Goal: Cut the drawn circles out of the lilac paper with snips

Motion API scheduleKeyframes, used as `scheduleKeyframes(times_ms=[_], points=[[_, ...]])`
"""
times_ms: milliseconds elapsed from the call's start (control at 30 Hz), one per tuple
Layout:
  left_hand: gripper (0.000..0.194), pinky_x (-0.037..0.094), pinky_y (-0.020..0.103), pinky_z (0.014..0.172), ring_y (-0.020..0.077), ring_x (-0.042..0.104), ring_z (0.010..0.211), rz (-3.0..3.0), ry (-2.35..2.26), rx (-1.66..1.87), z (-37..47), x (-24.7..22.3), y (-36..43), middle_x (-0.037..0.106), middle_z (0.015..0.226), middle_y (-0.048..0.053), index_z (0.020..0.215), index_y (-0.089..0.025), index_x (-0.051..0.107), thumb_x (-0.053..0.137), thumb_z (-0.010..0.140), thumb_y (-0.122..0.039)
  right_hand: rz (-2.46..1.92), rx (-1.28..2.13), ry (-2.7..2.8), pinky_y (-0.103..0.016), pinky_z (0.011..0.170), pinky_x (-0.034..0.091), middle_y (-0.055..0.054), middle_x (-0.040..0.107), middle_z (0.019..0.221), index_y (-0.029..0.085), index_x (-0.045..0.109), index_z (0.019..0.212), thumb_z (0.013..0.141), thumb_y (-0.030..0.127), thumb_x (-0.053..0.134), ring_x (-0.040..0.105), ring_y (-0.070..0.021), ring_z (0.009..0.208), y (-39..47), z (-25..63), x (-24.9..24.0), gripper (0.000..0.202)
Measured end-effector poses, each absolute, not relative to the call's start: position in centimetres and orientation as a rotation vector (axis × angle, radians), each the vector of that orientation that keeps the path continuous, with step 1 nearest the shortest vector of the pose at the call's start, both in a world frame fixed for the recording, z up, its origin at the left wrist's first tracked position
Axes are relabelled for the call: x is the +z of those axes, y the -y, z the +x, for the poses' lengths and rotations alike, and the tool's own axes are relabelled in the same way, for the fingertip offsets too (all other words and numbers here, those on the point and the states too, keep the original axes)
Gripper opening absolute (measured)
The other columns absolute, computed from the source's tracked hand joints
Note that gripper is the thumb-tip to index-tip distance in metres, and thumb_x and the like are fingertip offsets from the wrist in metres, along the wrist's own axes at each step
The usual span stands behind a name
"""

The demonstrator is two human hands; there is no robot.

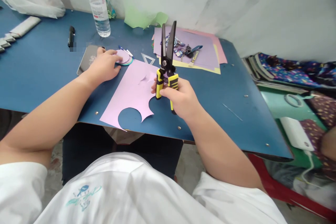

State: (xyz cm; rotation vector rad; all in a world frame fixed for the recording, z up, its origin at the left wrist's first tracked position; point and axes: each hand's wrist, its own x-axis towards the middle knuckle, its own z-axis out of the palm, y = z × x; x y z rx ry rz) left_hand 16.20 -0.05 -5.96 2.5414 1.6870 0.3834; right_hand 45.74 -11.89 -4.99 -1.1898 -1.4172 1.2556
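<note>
Shears in the right hand, paper discs under the left.
The right hand (pixel 183 98) was wrapped around one yellow-and-black handle of the shears (pixel 165 63), which were over the pink sheet's (pixel 133 85) right side, their blades slightly parted and pointing away from the person. The left hand (pixel 106 63) was loosely spread, its fingertips on the stacked paper discs (pixel 123 56) beside the sheet's far left corner. The sheet lay on the blue bench (pixel 217 112), round gaps along its near edge; a phone (pixel 84 63) lay partly behind the left hand.
</note>
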Motion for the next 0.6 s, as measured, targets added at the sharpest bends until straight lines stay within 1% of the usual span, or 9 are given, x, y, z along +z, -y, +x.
scheduleKeyframes(times_ms=[67, 100, 167, 267, 333, 400, 533, 600], points=[[0.04, 0.036, 0.061, 0.145, 0.0256, 0.065, 0.144, 2.551, -1.689, 0.316, 16.3, -5.8, 0.1, 0.076, 0.156, 0.012, 0.144, -0.016, 0.078, 0.051, 0.117, -0.032, -1.192, 1.256, 1.427, -0.046, 0.092, 0.062, -0.002, 0.081, 0.096, 0.025, 0.077, 0.095, 0.075, 0.031, 0.07, 0.076, -0.0261, 0.095, 11.9, 45.8, -5.1, 0.023], [0.044, 0.036, 0.059, 0.145, 0.0243, 0.066, 0.139, 2.546, -1.706, 0.293, 16.3, -5.8, 0.1, 0.078, 0.15, 0.011, 0.145, -0.016, 0.078, 0.048, 0.116, -0.03, -1.197, 1.258, 1.43, -0.046, 0.092, 0.062, -0.003, 0.081, 0.096, 0.025, 0.077, 0.095, 0.075, 0.032, 0.071, 0.076, -0.0263, 0.095, 11.8, 45.8, -5.2, 0.022], [0.049, 0.04, 0.056, 0.14, 0.0259, 0.065, 0.134, 2.522, -1.764, 0.264, 16.3, -5.8, 0.1, 0.08, 0.142, 0.012, 0.146, -0.015, 0.077, 0.049, 0.112, -0.034, -1.212, 1.262, 1.436, -0.046, 0.094, 0.062, -0.002, 0.081, 0.095, 0.026, 0.077, 0.094, 0.075, 0.033, 0.072, 0.077, -0.0269, 0.096, 11.8, 45.9, -5.3, 0.02], [0.052, 0.047, 0.055, 0.13, 0.0318, 0.064, 0.133, 2.477, -1.841, 0.235, 16.1, -5.6, 0.3, 0.078, 0.137, 0.015, 0.143, -0.016, 0.081, 0.054, 0.108, -0.044, -1.232, 1.275, 1.45, -0.047, 0.097, 0.064, -0.001, 0.081, 0.094, 0.029, 0.076, 0.092, 0.075, 0.034, 0.074, 0.078, -0.0284, 0.099, 11.8, 46.0, -5.3, 0.018], [0.053, 0.048, 0.056, 0.128, 0.0352, 0.063, 0.135, 2.46, -1.864, 0.218, 16.0, -5.5, 0.6, 0.076, 0.138, 0.017, 0.141, -0.018, 0.082, 0.057, 0.107, -0.049, -1.245, 1.28, 1.456, -0.047, 0.097, 0.064, -0.001, 0.082, 0.095, 0.029, 0.077, 0.091, 0.075, 0.036, 0.075, 0.078, -0.0288, 0.1, 11.8, 46.0, -5.3, 0.018], [0.055, 0.047, 0.059, 0.129, 0.0389, 0.06, 0.14, 2.46, -1.873, 0.2, 16.0, -5.3, 0.9, 0.073, 0.144, 0.019, 0.143, -0.019, 0.082, 0.058, 0.108, -0.052, -1.257, 1.275, 1.461, -0.047, 0.096, 0.063, -0.001, 0.082, 0.096, 0.029, 0.077, 0.091, 0.074, 0.037, 0.075, 0.077, -0.0288, 0.099, 11.8, 46.0, -5.2, 0.018], [0.059, 0.046, 0.065, 0.131, 0.0469, 0.05, 0.154, 2.512, -1.86, 0.167, 16.5, -5.2, 1.2, 0.064, 0.161, 0.021, 0.148, -0.018, 0.08, 0.058, 0.108, -0.055, -1.279, 1.26, 1.477, -0.047, 0.094, 0.062, -0.001, 0.082, 0.095, 0.028, 0.077, 0.091, 0.074, 0.037, 0.076, 0.076, -0.0281, 0.097, 11.8, 45.9, -5.1, 0.02], [0.06, 0.044, 0.066, 0.133, 0.0501, 0.048, 0.159, 2.537, -1.836, 0.145, 16.7, -5.5, 1.1, 0.063, 0.165, 0.021, 0.148, -0.019, 0.081, 0.057, 0.108, -0.057, -1.285, 1.255, 1.481, -0.046, 0.091, 0.061, -0.001, 0.082, 0.094, 0.028, 0.076, 0.091, 0.074, 0.038, 0.076, 0.075, -0.0277, 0.095, 11.9, 45.9, -5.2, 0.019]])
